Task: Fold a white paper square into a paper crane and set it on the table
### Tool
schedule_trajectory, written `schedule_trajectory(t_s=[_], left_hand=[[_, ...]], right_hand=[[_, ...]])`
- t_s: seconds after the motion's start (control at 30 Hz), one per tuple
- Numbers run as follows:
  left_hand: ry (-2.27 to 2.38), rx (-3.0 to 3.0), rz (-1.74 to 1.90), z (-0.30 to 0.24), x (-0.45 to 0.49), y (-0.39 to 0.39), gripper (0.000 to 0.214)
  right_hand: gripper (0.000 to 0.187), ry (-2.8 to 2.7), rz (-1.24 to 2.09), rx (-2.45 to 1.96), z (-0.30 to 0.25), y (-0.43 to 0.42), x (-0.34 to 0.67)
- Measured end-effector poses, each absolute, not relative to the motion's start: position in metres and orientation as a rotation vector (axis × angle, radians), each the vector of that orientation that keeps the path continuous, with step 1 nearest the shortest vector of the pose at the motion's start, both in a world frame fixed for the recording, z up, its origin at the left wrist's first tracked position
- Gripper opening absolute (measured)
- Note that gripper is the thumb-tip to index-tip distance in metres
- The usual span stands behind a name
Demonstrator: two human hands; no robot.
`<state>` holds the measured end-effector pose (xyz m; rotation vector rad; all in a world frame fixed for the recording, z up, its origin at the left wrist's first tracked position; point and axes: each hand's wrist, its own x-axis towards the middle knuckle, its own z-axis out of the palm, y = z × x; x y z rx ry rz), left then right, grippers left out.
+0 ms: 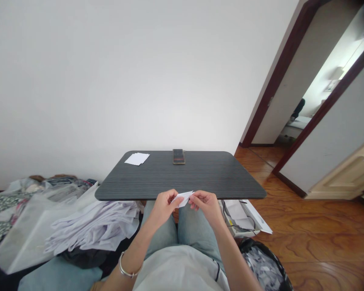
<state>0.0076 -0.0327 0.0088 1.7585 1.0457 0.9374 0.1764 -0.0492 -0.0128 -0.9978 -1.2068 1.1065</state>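
Between my two hands, just in front of the table's near edge, is a small folded piece of white paper (pixel 184 198). My left hand (pixel 166 203) pinches its left end between thumb and fingers. At the right end, my right hand (pixel 204 204) grips the paper with thumb and fingertips. The paper looks tilted, its right tip pointing up. On the dark table (pixel 176 178), a few white paper sheets (pixel 136 158) lie overlapping at the far left. A phone (pixel 178 157) rests at the middle of the table's far side.
Folded white cloth (pixel 100 224) and plastic bags (pixel 36 226) are heaped to the left. On the right, a white box (pixel 239 218) holds papers and cables, with a black bag of scraps (pixel 265 266) below it. A white wall (pixel 124 72) stands behind the table.
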Motion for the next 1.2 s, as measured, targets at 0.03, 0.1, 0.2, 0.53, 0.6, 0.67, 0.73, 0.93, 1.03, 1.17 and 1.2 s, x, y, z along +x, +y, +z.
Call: schedule_trajectory(t_s=[0.03, 0.1, 0.2, 0.53, 0.6, 0.67, 0.73, 0.93, 1.03, 1.17, 1.2], left_hand=[[1.058, 1.770, 0.939, 0.0089, 0.0080, -0.0331, 0.033], [1.079, 1.789, 0.944, 0.0093, 0.0084, -0.0339, 0.033], [1.102, 1.820, 0.945, 0.0096, 0.0086, -0.0346, 0.033], [1.127, 1.893, 0.967, 0.0092, 0.0090, -0.0346, 0.034], [1.129, 1.901, 0.957, 0.0094, 0.0092, -0.0347, 0.033], [1.129, 1.906, 0.950, 0.0094, 0.0095, -0.0346, 0.032], [1.123, 1.911, 0.947, 0.0092, 0.0097, -0.0345, 0.033], [1.094, 1.866, 0.926, 0.0079, 0.0097, -0.0341, 0.035], [1.089, 1.853, 0.924, 0.0077, 0.0092, -0.0334, 0.034], [1.081, 1.845, 0.925, 0.0087, 0.0085, -0.0326, 0.034], [1.075, 1.840, 0.923, 0.0090, 0.0084, -0.0325, 0.034]], right_hand=[[0.023, -1.197, 1.096, -1.005, -0.0126, -0.0497, 0.1750], [0.024, -1.178, 1.079, -1.014, -0.0119, -0.0504, 0.1727], [0.026, -1.155, 1.068, -1.015, -0.0097, -0.0507, 0.1703], [0.033, -1.132, 1.063, -1.016, -0.0057, -0.0519, 0.1673], [0.032, -1.136, 1.061, -1.003, -0.0068, -0.0515, 0.1672], [0.031, -1.138, 1.063, -0.985, -0.0082, -0.0507, 0.1673], [0.029, -1.138, 1.062, -0.968, -0.0093, -0.0500, 0.1676], [0.029, -1.137, 1.057, -0.949, -0.0105, -0.0490, 0.1686], [0.031, -1.134, 1.055, -0.949, -0.0110, -0.0485, 0.1681], [0.030, -1.114, 1.081, -0.944, -0.0126, -0.0485, 0.1662], [0.028, -1.115, 1.090, -0.947, -0.0130, -0.0487, 0.1657]])
